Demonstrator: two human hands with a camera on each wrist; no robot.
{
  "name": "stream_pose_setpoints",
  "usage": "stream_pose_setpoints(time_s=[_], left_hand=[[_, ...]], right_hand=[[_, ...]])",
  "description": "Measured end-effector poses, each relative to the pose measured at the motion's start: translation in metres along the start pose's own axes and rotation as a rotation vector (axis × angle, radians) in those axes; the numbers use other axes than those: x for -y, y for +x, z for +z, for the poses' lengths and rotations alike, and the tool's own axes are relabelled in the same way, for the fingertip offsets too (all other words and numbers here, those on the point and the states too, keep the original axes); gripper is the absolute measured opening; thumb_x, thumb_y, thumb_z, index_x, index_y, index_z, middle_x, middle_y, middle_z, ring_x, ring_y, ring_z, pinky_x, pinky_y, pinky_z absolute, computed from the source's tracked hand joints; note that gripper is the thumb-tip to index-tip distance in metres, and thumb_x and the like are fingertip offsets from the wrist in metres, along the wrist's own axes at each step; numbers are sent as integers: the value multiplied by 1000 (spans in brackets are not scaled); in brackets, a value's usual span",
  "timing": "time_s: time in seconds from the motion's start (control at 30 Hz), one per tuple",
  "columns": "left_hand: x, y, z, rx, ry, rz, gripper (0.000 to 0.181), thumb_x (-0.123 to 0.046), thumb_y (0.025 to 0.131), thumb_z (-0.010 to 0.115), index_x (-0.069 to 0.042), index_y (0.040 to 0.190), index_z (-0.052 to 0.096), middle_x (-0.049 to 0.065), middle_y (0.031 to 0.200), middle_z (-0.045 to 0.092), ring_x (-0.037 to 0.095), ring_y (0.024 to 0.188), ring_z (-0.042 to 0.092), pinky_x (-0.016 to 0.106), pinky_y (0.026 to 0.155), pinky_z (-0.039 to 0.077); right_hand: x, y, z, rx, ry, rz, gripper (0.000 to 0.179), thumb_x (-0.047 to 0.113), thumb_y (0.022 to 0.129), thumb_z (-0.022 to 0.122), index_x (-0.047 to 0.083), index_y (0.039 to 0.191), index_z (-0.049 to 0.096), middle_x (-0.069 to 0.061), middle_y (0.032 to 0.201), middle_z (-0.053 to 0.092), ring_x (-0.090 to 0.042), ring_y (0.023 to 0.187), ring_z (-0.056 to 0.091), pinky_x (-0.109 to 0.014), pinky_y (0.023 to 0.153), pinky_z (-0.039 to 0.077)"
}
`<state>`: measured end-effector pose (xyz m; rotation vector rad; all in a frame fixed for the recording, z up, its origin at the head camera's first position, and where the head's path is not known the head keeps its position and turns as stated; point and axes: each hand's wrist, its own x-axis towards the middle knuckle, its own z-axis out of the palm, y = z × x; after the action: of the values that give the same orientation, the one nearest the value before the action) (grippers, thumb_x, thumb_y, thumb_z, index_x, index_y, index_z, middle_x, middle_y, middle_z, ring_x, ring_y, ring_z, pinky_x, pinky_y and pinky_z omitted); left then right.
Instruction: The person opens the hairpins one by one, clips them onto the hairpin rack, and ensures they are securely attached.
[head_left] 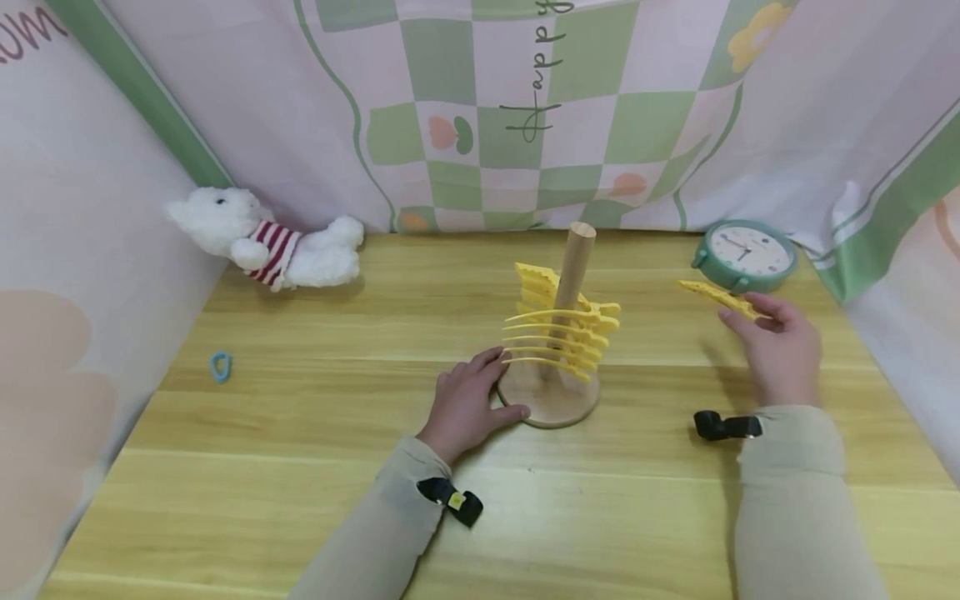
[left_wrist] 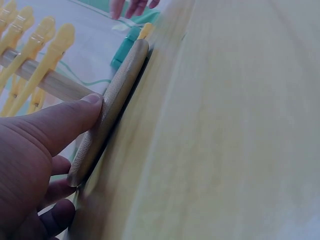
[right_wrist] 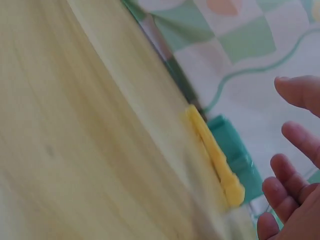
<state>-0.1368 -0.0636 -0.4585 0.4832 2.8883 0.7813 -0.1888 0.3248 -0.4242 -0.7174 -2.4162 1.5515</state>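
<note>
A round wooden base (head_left: pixel 551 404) carries an upright wooden post (head_left: pixel 576 265). Several yellow plastic pieces (head_left: pixel 562 340), with thin curved ends and rounded knobs, are stacked around the post. My left hand (head_left: pixel 467 406) grips the base's near-left edge; in the left wrist view its thumb (left_wrist: pixel 75 117) presses the top while the fingers curl by the rim. To the right, a single yellow piece (right_wrist: pixel 216 155) lies on the table beside the clock. My right hand (head_left: pixel 783 346) is just over that piece, and the right wrist view shows its fingers (right_wrist: pixel 285 197) spread apart with nothing between them.
A green round clock (head_left: pixel 750 250) lies at the back right. On the back left lies a white plush toy (head_left: pixel 285 250) in a striped shirt. A small blue ring-like item (head_left: pixel 221 367) is on the left of the wooden table (head_left: pixel 315 508). Printed curtains (head_left: pixel 510 100) border the table.
</note>
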Motion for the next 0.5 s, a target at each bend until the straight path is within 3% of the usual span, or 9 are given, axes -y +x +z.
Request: stream_pose_setpoints(time_s=[0.2, 0.3, 0.4, 0.5], left_hand=[[0, -1, -2, 3, -5, -11, 80, -57, 87, 72, -18, 151, 47, 1, 160, 37, 30, 129, 50, 50, 102, 33], [-1, -1, -3, 2, -8, -13, 79, -57, 87, 72, -17, 151, 47, 1, 160, 37, 29, 128, 50, 50, 102, 33], [-1, -1, -3, 1, -13, -9, 79, -56, 87, 72, -17, 151, 47, 1, 160, 37, 29, 128, 50, 50, 102, 33], [0, -1, -3, 0, -18, -10, 79, -56, 87, 72, -17, 151, 47, 1, 160, 37, 29, 128, 50, 50, 101, 33]], right_hand=[[-18, 12, -11, 32, 46, 77, 76, 43, 85, 79, 24, 151, 46, 7, 152, 45, 0, 109, 45, -19, 85, 37], [-26, 21, -15, 50, 30, 80, 79, 43, 86, 78, 26, 154, 42, 2, 159, 38, -9, 124, 45, -24, 100, 38], [-33, 33, -20, 84, -54, 61, 84, 50, 87, 74, 27, 157, 34, -2, 162, 33, -16, 137, 38, -34, 113, 32], [-35, 47, -26, 139, -149, -7, 87, 52, 88, 71, 20, 158, 31, -8, 158, 38, -14, 127, 46, -31, 106, 39]])
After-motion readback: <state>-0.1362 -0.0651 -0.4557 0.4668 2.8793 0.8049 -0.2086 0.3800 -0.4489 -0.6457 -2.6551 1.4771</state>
